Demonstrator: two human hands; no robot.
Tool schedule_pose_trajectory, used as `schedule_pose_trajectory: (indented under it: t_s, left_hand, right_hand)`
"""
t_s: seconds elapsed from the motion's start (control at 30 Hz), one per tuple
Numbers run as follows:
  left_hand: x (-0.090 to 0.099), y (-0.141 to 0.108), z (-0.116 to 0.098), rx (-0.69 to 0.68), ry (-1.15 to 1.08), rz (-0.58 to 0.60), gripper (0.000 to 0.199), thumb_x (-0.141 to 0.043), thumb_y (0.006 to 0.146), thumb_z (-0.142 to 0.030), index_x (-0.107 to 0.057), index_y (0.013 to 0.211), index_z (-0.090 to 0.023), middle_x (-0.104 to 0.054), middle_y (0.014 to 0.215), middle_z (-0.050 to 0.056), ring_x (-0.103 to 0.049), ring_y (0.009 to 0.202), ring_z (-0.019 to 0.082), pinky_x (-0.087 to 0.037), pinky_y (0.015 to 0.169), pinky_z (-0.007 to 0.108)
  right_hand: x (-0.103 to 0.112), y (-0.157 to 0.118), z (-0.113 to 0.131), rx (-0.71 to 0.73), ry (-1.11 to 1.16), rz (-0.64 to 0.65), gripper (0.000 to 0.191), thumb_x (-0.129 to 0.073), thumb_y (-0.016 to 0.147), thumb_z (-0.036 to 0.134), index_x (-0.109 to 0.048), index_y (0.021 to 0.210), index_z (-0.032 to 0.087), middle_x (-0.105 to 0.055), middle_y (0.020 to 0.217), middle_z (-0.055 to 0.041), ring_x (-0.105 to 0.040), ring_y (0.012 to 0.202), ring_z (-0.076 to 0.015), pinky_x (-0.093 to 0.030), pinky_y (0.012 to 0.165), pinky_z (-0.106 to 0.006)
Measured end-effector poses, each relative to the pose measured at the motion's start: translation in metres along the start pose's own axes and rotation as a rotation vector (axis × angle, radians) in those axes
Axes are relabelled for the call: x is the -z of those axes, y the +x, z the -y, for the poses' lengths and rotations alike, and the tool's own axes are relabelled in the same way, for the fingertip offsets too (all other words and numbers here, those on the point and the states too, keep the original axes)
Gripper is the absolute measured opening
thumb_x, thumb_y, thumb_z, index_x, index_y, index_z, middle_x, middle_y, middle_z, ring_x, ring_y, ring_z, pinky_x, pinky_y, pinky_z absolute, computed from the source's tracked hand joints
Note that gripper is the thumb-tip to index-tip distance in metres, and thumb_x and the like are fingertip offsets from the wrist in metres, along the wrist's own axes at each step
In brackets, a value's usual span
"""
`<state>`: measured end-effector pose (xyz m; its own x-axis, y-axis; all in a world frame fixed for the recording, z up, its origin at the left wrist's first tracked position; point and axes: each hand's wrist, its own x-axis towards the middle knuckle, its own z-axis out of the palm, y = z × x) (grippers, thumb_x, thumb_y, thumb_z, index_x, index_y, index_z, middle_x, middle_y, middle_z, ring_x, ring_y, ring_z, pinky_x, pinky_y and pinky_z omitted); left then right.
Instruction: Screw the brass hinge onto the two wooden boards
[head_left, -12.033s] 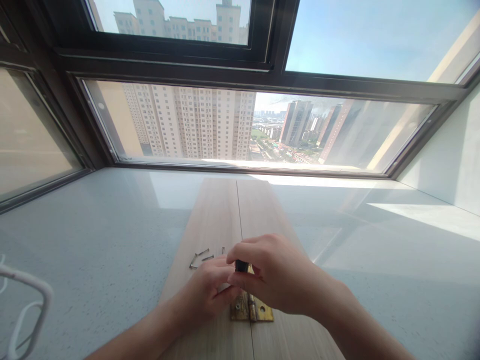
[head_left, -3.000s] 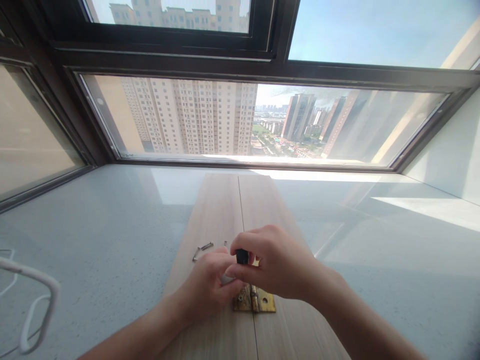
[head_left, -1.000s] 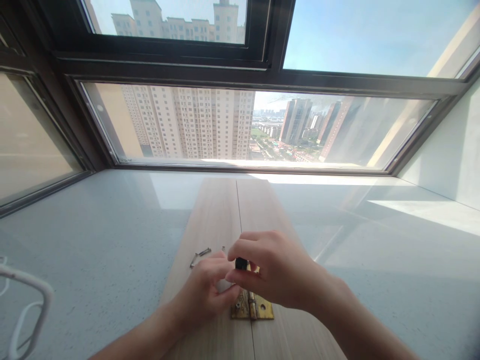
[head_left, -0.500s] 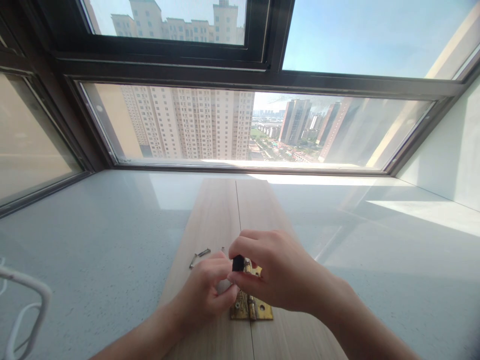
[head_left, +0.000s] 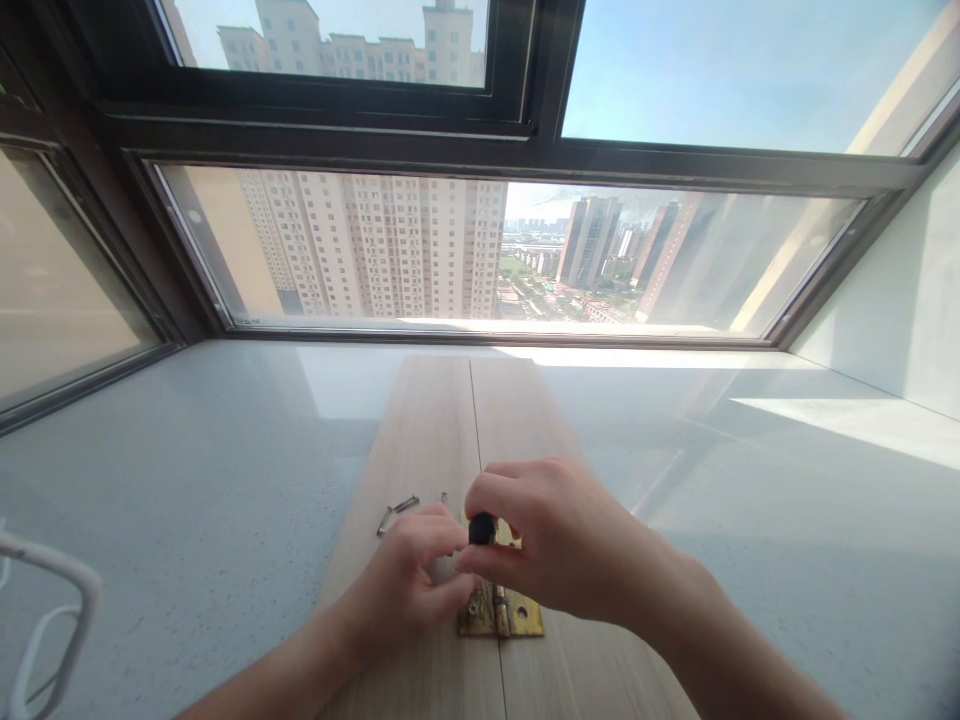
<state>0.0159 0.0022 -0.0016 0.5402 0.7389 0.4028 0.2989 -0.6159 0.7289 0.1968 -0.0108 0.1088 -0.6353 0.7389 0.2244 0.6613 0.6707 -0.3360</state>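
My right hand (head_left: 555,535) pinches the black handle of a screwdriver (head_left: 482,529) between thumb and fingers, its blunt end facing me. The shaft and tip are hidden below. Close against it on the left, my left hand (head_left: 420,572) has thumb and fingers drawn together; what they grip is out of sight. Under both hands lies a brass butt hinge (head_left: 523,622), opened flat across the seam between two pale wooden boards (head_left: 405,420). One screw head (head_left: 472,607) shows in its near left hole, while the near right hole shows no screw. My hands cover much of the hinge.
Several loose screws (head_left: 397,512) lie on the left board beyond my left hand, and a small one (head_left: 444,497) lies nearer the seam. A white bent rack or handle (head_left: 82,580) stands at the left. The speckled white sill (head_left: 225,480) runs back to a dark-framed window (head_left: 480,340).
The screwdriver handle has tilted, so its round end now faces me more. The fingers of my right hand have shifted slightly around it. My left hand stays nearly in place.
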Motion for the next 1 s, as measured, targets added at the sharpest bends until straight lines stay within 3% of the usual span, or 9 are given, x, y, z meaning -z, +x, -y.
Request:
schedule_pose_trajectory:
  t_s: [0.2, 0.63, 1.0]
  left_hand:
    - [0.002, 0.001, -0.007, -0.022, -0.03, -0.01, 0.014, -0.047, 0.068, -0.01, -0.042, 0.057, -0.018, -0.055, 0.061, 0.001, -0.049, 0.066, 0.016, -0.039, 0.064, 0.028]
    - [0.0, 0.0, 0.007, -0.033, -0.049, 0.0, 0.014, -0.06, 0.083, -0.018, -0.063, 0.069, -0.017, -0.064, 0.069, 0.002, -0.059, 0.079, 0.02, -0.043, 0.074, 0.031]
    - [0.001, 0.003, -0.003, -0.072, -0.051, -0.004, 0.012, -0.06, 0.077, -0.007, -0.063, 0.069, -0.017, -0.071, 0.079, 0.0, -0.06, 0.076, 0.016, -0.042, 0.074, 0.027]
  right_hand:
    - [-0.001, 0.0, -0.001, 0.016, 0.017, -0.008, 0.016, -0.074, 0.077, 0.025, -0.063, 0.075, 0.014, -0.057, 0.069, 0.0023, -0.045, 0.059, -0.01, -0.026, 0.054, -0.024]
    - [0.001, 0.0, 0.001, 0.015, -0.047, 0.004, 0.01, -0.069, 0.082, 0.023, -0.066, 0.083, 0.014, -0.058, 0.074, 0.0016, -0.045, 0.062, -0.0109, -0.027, 0.055, -0.025]
    - [0.0, 0.002, 0.002, 0.06, 0.005, 0.027, 0.009, -0.062, 0.087, 0.021, -0.07, 0.087, 0.016, -0.06, 0.078, 0.0, -0.052, 0.065, -0.0119, -0.032, 0.057, -0.025]
